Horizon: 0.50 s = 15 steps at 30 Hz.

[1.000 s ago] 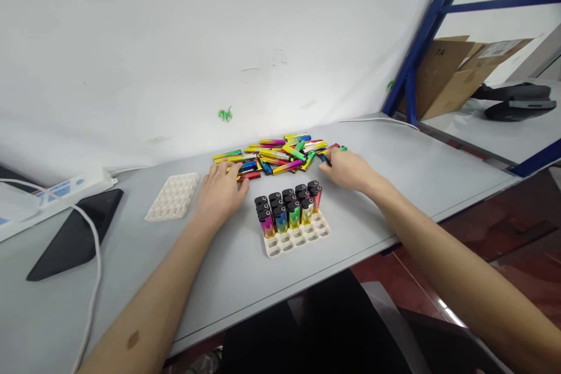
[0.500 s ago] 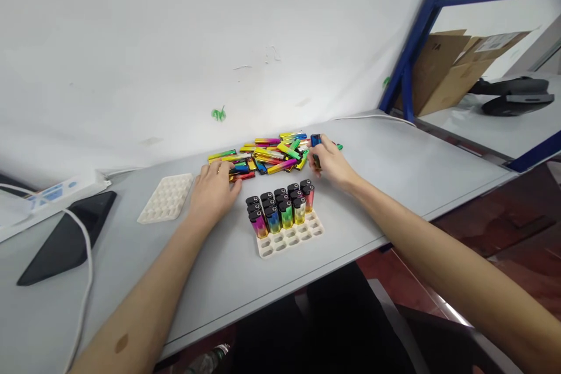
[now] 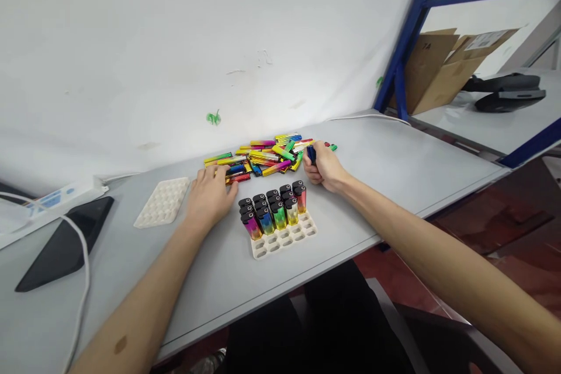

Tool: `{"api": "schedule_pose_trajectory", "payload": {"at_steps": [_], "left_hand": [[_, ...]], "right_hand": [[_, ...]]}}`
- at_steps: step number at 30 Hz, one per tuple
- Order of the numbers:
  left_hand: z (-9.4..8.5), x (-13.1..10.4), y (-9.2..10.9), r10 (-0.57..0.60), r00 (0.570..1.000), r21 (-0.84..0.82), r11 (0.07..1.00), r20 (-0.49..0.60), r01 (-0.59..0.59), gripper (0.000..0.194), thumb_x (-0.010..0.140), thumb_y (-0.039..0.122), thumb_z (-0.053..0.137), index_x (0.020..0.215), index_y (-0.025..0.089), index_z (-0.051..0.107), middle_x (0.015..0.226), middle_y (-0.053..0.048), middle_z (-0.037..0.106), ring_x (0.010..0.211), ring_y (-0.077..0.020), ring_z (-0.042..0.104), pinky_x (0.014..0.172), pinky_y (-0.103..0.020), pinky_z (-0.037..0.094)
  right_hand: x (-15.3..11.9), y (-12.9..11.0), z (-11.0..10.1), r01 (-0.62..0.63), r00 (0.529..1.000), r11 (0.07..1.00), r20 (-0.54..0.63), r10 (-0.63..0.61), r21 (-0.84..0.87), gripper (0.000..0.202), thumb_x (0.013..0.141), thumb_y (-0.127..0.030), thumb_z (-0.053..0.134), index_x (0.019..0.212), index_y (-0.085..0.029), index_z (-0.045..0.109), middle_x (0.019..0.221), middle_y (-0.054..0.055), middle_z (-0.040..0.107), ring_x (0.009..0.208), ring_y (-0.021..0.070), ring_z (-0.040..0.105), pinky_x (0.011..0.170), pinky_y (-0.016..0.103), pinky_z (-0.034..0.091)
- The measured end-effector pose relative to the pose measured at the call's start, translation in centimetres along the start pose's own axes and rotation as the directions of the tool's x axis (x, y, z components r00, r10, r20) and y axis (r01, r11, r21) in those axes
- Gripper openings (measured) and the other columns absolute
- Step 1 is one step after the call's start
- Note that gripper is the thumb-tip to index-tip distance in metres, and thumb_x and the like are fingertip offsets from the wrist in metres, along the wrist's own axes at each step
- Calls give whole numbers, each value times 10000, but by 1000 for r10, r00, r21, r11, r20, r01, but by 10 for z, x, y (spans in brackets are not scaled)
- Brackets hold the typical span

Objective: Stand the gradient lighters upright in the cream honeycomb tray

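Observation:
My right hand [image 3: 325, 167] is wrapped round a blue lighter [image 3: 311, 155], its blue end showing above the fingers at the right side of a pile of shiny coloured lighters [image 3: 266, 156]. At the left end of that pile rests my left hand [image 3: 213, 196], thumb apart from the fingers. Its fingertips reach a blue lighter and a red lighter [image 3: 241, 177] and partly cover them. Between my hands stands a white tray [image 3: 284, 239] with oval holes. Several upright lighters [image 3: 280, 214] with black tops fill its far rows, and the near holes are bare.
A second white tray [image 3: 162, 203] lies left of my left hand. Farther left are a black tablet [image 3: 65, 245], a power strip [image 3: 61, 198] and a white cable [image 3: 86, 263]. A blue metal frame [image 3: 397, 64] and cardboard boxes [image 3: 433, 70] stand at the right.
My right hand has turned and closed its fingers round the blue lighter, which was held upright at the fingertips. My left hand stays at the pile. The whole view has shifted slightly.

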State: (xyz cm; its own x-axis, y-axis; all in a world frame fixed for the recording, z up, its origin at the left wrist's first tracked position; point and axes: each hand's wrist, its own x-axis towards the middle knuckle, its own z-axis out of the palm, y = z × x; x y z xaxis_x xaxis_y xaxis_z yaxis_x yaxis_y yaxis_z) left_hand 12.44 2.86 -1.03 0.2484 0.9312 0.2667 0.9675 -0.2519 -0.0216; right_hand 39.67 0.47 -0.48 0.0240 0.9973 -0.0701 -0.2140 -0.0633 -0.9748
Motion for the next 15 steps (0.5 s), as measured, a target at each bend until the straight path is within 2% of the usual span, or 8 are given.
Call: {"api": "schedule_pose_trajectory", "payload": {"at_steps": [5, 8, 15], "left_hand": [[-1, 0, 1, -11, 1000, -3, 1000, 24, 11, 550, 983, 405, 406, 1445, 127, 513, 1457, -169, 545, 1338, -378, 469, 1076, -521, 450], [-1, 0, 1, -14, 999, -8, 1000, 30, 14, 550, 977, 401, 413, 1442, 124, 519, 1468, -167, 542, 1344, -380, 464, 1087, -525, 443], [-2, -1, 0, -8, 1000, -18, 1000, 24, 8, 554, 982, 417, 399, 1441, 129, 514, 1452, -174, 544, 1333, -375, 472, 1078, -522, 450]], "right_hand": [[1, -2, 1, -8, 997, 1000, -78, 8, 0, 468, 982, -499, 350, 609, -220, 396, 436, -73, 274, 341, 63, 182, 348, 198, 123], [2, -2, 2, -23, 997, 1000, -73, 23, 1, 499, 982, -563, 369, 622, -220, 412, 437, -74, 287, 344, 63, 199, 349, 198, 134], [-1, 0, -1, 23, 1000, 999, -13, -23, -26, 408, 958, -424, 370, 603, -223, 391, 434, -71, 287, 346, 65, 179, 353, 195, 124]]}}
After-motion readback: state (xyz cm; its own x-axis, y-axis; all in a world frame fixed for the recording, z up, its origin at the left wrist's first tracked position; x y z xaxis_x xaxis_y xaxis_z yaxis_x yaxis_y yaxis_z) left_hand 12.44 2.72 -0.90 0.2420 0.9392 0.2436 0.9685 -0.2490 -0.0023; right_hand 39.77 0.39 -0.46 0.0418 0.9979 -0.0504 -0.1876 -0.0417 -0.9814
